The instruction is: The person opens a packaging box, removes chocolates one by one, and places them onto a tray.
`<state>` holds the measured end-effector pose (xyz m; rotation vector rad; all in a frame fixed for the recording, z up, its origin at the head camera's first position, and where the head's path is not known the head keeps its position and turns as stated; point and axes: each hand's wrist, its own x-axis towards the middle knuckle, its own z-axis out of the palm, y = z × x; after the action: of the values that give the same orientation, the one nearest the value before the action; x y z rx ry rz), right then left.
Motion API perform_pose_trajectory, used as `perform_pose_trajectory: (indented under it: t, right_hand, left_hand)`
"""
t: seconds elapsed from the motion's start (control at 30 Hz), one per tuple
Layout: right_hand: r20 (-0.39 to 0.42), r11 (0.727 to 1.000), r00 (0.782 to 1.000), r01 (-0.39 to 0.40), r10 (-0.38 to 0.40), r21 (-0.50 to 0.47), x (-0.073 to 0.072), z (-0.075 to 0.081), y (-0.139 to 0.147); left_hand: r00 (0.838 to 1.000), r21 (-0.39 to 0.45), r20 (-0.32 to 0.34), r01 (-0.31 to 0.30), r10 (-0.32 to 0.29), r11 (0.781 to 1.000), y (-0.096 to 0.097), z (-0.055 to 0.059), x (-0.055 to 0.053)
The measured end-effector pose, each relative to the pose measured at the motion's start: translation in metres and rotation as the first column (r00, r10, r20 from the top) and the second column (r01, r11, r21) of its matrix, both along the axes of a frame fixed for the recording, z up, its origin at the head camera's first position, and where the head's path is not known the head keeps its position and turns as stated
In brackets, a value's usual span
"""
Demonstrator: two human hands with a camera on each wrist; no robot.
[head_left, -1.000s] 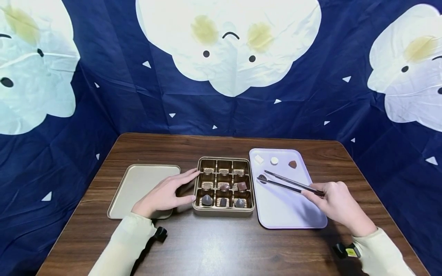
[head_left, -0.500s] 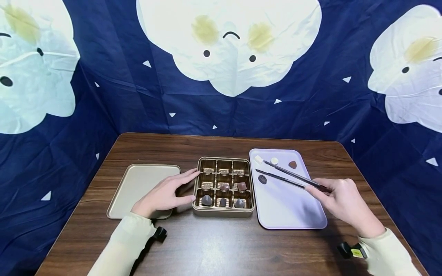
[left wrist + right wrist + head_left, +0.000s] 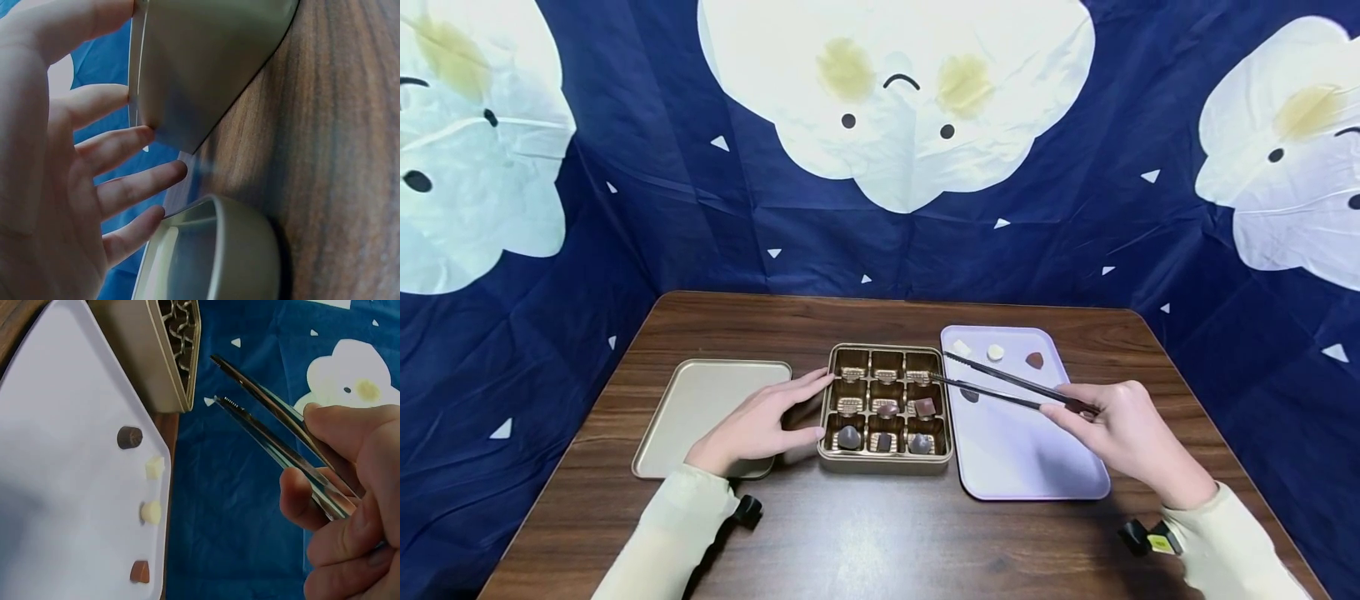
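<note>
My right hand (image 3: 1126, 433) grips a pair of dark metal tongs (image 3: 275, 428). Their tips are apart with nothing between them, above the right rim of a gold chocolate box (image 3: 886, 463). My left hand (image 3: 760, 422) has its fingers stretched out, thumb and fingertips touching the box's left side. Chocolates sit in all the front-row compartments, such as a dark pointed one (image 3: 849, 437), and in the centre and right ones of the middle row. A ridged dark chocolate (image 3: 130, 437) lies on the lilac tray (image 3: 1030, 467), partly hidden by the tongs in the head view.
Further back on the tray lie a white square piece (image 3: 961, 347), a white round piece (image 3: 996, 352) and a reddish-brown piece (image 3: 1035, 360). A gold lid (image 3: 700, 408) lies left of the box, partly under my left arm. A blue patterned cloth (image 3: 887, 250) hangs behind the table.
The tongs have lifted off the ridged dark chocolate, passed near the white pieces and swung left to the box's right rim. The chocolate stays on the tray. My left hand keeps still.
</note>
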<state>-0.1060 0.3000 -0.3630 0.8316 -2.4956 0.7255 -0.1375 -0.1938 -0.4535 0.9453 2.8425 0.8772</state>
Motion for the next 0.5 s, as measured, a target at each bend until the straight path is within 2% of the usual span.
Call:
perform_pose_trajectory:
  t: [0.3, 0.5]
  right_hand:
    - [0.03, 0.984, 0.984, -0.175, 0.174, 0.038, -0.01, 0.01, -0.02]
    - [0.057, 0.964, 0.968, -0.248, 0.243, 0.092, -0.018, 0.015, -0.034]
  left_hand:
    - [1.0, -0.003, 0.007, -0.005, 0.005, 1.0, -0.001, -0.001, 0.0]
    - [1.0, -0.01, 0.009, -0.003, 0.003, 1.0, 0.0, 0.001, 0.001]
